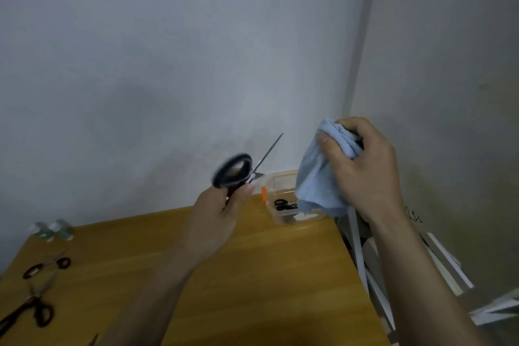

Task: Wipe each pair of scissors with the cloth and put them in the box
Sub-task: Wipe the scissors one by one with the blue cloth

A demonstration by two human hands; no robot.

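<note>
Hands are both full, left hand (216, 219) gripping black-handled scissors (241, 170) and right hand (362, 168) a blue cloth (317, 177); the box (280, 180) beside them holds some scissors, others await.

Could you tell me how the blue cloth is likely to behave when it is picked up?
Probably floppy: the blue cloth droops in loose folds below the right hand bunching it. It likely weighs little, since a few fingers hold it up, and seems unlikely to slip.

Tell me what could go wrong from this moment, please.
The left hand holds the scissors low on the handle, blade pointing up toward the cloth in the right hand; the tip might nick those fingers. The box sits near the table corner; a careless drop could push it off.
</note>
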